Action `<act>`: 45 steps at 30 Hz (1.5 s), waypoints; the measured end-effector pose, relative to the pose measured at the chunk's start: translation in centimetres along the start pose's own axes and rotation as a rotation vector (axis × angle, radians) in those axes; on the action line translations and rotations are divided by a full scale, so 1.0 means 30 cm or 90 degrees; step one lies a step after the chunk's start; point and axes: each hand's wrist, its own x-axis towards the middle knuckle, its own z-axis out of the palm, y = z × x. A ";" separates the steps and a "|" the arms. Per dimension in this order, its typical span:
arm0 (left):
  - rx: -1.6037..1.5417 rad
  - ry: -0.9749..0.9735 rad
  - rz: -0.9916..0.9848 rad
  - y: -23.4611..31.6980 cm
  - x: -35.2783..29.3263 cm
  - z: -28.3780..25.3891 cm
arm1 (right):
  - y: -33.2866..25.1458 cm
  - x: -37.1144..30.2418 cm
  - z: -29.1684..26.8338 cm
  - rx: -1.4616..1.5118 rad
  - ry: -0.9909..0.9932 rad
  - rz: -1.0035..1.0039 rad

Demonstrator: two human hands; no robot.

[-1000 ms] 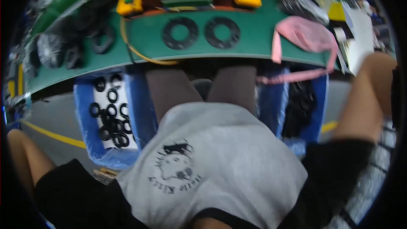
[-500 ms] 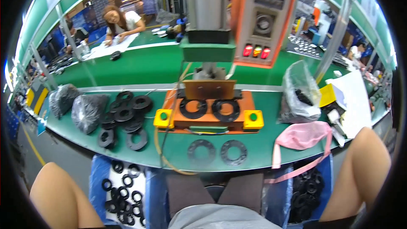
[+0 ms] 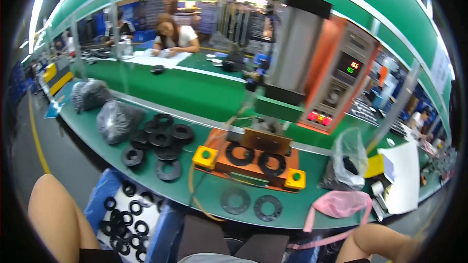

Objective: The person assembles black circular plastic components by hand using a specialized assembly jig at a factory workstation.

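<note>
Neither of my hands shows; only my bent left arm (image 3: 53, 214) and right arm (image 3: 378, 241) come in at the lower corners. Before me stands a press with an orange base (image 3: 229, 163) and a grey cylinder above it. Two black rings, a left ring (image 3: 240, 154) and a right ring (image 3: 271, 164), lie on the base beneath a brown plate (image 3: 266, 141). On the green table (image 3: 204, 192) in front, a greyish ring (image 3: 223, 202) and a dark flat ring (image 3: 257, 208) lie side by side. Stacks of black rings (image 3: 161, 147) are to the left.
Plastic bags (image 3: 119, 122) stand at left, and a clear bag (image 3: 347, 160) at right. A pink cloth (image 3: 340, 203) with straps hangs over the front edge. Below, a blue-lined box (image 3: 103, 190) holds more rings. Across the green partition, a person (image 3: 183, 41) sits at a table.
My view has turned and tilted, so the press leans and the table sits lower. My right arm has dropped lower at the corner. The rings have stayed where they were.
</note>
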 end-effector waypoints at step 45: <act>-0.607 0.041 -0.942 0.302 -0.954 0.122 | 0.686 -1.075 0.593 -0.393 -0.738 0.806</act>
